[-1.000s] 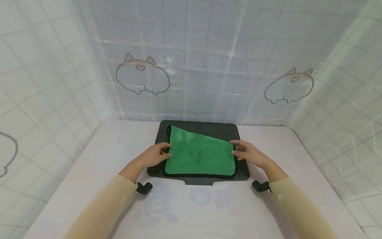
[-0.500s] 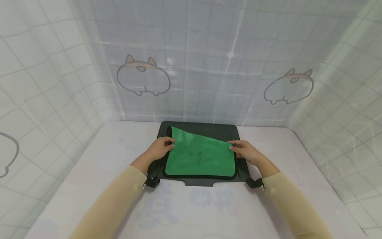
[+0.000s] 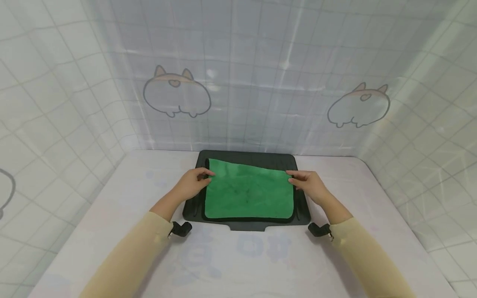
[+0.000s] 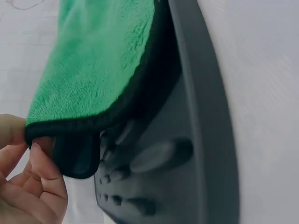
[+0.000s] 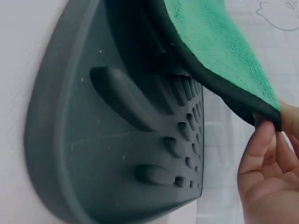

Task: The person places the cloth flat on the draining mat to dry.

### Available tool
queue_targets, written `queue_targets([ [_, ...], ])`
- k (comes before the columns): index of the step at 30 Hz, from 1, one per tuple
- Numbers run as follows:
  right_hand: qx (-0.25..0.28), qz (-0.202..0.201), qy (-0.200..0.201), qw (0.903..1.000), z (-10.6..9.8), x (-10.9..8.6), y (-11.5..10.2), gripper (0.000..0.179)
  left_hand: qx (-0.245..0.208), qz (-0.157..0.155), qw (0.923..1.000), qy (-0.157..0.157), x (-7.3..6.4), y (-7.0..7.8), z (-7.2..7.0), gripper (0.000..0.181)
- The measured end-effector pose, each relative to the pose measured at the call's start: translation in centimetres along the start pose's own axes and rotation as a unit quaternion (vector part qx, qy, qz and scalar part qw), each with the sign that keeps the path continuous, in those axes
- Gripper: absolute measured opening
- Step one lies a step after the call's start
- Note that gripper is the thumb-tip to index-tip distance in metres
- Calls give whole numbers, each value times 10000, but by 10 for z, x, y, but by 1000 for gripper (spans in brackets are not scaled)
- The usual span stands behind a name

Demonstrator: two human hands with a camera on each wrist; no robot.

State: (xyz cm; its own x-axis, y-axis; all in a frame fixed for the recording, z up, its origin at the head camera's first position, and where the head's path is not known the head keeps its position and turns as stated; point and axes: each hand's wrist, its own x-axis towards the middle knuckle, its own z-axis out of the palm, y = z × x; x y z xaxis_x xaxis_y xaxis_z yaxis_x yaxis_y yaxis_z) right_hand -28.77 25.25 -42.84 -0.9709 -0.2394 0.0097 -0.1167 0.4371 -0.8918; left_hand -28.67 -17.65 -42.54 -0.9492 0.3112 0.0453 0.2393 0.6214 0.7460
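Note:
A green plush cloth [image 3: 247, 192] with black edging lies across a dark grey ridged draining mat [image 3: 257, 158]. My left hand [image 3: 189, 183] pinches the cloth's left edge close to its back corner. Between thumb and fingers, my right hand [image 3: 312, 185] pinches the back right corner. The left wrist view shows the cloth [image 4: 93, 60] lifted off the mat at the left hand [image 4: 35, 182], with a dark flap hanging beneath it. In the right wrist view the cloth's edge also stands raised above the mat's raised ribs [image 5: 126, 100], held by the right hand [image 5: 271, 172].
The mat lies on a pale tabletop [image 3: 238, 265] near its back edge, its front lip [image 3: 247, 226] toward me. White gridded sheeting [image 3: 253, 82] with animal drawings encloses the back and sides. A black wrist device [image 3: 181, 229] sits at each sleeve.
The cloth's back right corner has risen toward the back, so its back edge slants less. My left hand has shifted back along the cloth's left side. Both hands still hold it.

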Motion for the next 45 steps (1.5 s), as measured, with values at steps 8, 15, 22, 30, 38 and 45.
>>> queue_targets([
  [8, -84, 98, -114, 9999, -7, -12, -4, 40, -44, -325, 9986, -414, -13, 2, -10, 35],
  [15, -160, 305, -1526, 9877, -13, -16, -5, 46, -5, -542, 9917, -1164, -16, -1, -8, 36],
  [22, -396, 120, -1680, 9849, -15, -7, -7, 55, 41, -315, 9953, -919, -11, -1, -5, 44],
  [30, 267, 561, -1687, 9837, -5, 13, 1, 48, 215, -125, 9985, -498, 1, -1, 0, 43],
  [38, -200, 548, -1379, 9887, 3, 17, -5, 39, 167, -227, 9990, -347, 5, 2, 2, 48],
  [45, -205, 53, -850, 9962, -2, 10, -10, 43, 185, 37, 9998, -5, 5, 6, 1, 59],
])
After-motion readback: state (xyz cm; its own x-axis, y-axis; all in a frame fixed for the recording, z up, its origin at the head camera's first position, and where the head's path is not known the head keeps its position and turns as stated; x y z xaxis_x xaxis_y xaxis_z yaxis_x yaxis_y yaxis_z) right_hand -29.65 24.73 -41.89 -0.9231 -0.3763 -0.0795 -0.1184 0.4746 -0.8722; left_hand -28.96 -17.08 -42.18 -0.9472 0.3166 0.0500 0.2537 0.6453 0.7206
